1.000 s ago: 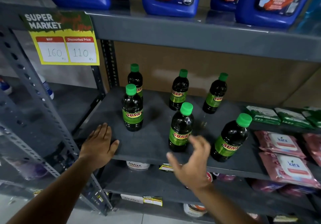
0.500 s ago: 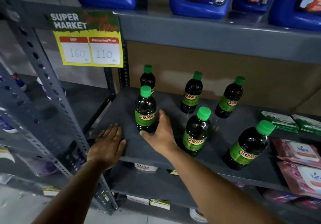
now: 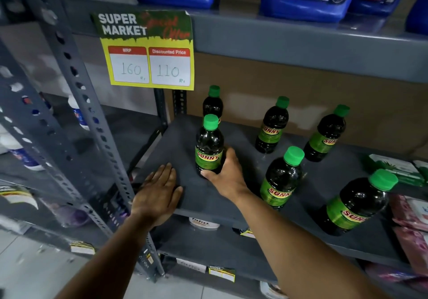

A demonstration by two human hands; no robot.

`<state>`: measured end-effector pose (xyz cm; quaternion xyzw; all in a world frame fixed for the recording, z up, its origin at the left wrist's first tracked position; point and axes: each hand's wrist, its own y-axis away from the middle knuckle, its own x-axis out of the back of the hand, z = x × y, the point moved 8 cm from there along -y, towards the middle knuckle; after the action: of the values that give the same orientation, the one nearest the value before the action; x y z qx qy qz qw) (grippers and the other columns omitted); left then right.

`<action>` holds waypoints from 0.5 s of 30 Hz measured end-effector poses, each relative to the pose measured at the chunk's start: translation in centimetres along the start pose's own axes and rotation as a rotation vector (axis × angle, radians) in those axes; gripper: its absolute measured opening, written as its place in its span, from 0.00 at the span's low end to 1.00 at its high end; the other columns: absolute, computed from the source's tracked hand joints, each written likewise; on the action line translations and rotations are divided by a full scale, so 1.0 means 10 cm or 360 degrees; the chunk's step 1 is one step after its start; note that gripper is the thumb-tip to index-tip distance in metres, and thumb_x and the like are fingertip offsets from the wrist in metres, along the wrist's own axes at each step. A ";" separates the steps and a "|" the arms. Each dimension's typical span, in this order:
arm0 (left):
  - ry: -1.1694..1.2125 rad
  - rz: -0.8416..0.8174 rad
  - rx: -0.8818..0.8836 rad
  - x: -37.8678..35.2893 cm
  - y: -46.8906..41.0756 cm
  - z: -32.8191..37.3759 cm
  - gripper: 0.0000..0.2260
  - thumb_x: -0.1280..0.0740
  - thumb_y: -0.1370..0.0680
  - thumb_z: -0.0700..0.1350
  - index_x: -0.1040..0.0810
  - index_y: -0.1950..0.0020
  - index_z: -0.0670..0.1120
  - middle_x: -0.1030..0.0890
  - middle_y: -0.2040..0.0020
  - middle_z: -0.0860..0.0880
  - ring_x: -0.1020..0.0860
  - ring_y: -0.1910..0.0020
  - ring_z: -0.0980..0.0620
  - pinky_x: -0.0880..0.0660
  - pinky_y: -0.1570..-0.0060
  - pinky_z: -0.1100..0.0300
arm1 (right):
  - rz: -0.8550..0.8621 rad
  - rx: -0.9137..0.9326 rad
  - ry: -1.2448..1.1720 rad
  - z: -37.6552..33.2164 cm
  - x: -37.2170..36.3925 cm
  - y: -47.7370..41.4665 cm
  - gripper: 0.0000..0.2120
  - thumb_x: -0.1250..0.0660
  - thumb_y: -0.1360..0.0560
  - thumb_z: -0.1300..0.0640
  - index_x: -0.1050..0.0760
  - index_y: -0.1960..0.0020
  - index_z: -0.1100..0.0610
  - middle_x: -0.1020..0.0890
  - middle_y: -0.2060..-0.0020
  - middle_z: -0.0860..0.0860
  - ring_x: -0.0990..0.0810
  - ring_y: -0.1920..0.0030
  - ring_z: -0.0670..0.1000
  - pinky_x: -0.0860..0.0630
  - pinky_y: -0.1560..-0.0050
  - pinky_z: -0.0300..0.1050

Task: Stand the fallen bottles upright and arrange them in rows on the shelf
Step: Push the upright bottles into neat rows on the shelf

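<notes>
All six bottles stood up on the shelf (image 3: 185,150) already. Our right hand (image 3: 225,175) gripped the front-left bottle (image 3: 209,148) to straighten its row. Our left hand (image 3: 157,194) lay flat, holding nothing.

shelf (image 3: 185,145) front-left bare | bottles (image 3: 281,178) block right | wipes (image 3: 407,213) far right

shelf (image 3: 185,141): matt grey metal | 6 bottles (image 3: 209,146): glossy dark plastic, green caps | price sign (image 3: 148,50) at 11 o'clock: smooth paper
</notes>
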<state>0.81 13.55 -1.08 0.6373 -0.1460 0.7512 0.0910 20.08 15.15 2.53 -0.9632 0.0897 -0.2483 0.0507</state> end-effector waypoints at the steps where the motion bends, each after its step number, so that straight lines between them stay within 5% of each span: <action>1: 0.0005 0.0004 0.0001 0.00 0.00 0.00 0.35 0.62 0.26 0.61 0.45 0.25 0.42 0.45 0.22 0.44 0.49 0.24 0.48 0.52 0.27 0.53 | -0.0004 0.0028 0.0022 -0.02 0.01 -0.01 0.33 0.20 0.38 0.56 0.33 0.38 0.52 0.24 0.44 0.49 0.25 0.43 0.48 0.28 0.42 0.42; 6: 0.0006 0.0029 0.0000 -0.02 0.00 -0.01 0.34 0.60 0.25 0.61 0.44 0.25 0.42 0.44 0.22 0.44 0.49 0.24 0.49 0.52 0.27 0.53 | -0.0036 0.0070 0.0025 -0.04 0.03 -0.02 0.32 0.18 0.40 0.58 0.29 0.40 0.55 0.24 0.50 0.44 0.25 0.49 0.44 0.34 0.55 0.21; 11: -0.0009 0.0027 -0.0002 -0.03 0.00 -0.03 0.33 0.59 0.24 0.60 0.45 0.25 0.43 0.45 0.22 0.44 0.49 0.24 0.49 0.53 0.27 0.54 | -0.0064 0.0027 0.0104 0.02 -0.05 -0.01 0.27 0.19 0.38 0.55 0.26 0.43 0.53 0.19 0.48 0.48 0.21 0.48 0.47 0.28 0.49 0.37; 15: -0.0014 0.0025 -0.0019 -0.04 -0.01 -0.02 0.33 0.60 0.23 0.60 0.45 0.25 0.42 0.45 0.22 0.44 0.49 0.24 0.49 0.53 0.27 0.53 | -0.0069 -0.0017 0.0075 0.06 -0.05 0.04 0.25 0.20 0.38 0.54 0.25 0.44 0.51 0.19 0.49 0.48 0.20 0.50 0.47 0.25 0.50 0.39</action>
<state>0.68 13.71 -1.51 0.6388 -0.1560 0.7482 0.0883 19.86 14.88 1.68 -0.9590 0.0714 -0.2715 0.0380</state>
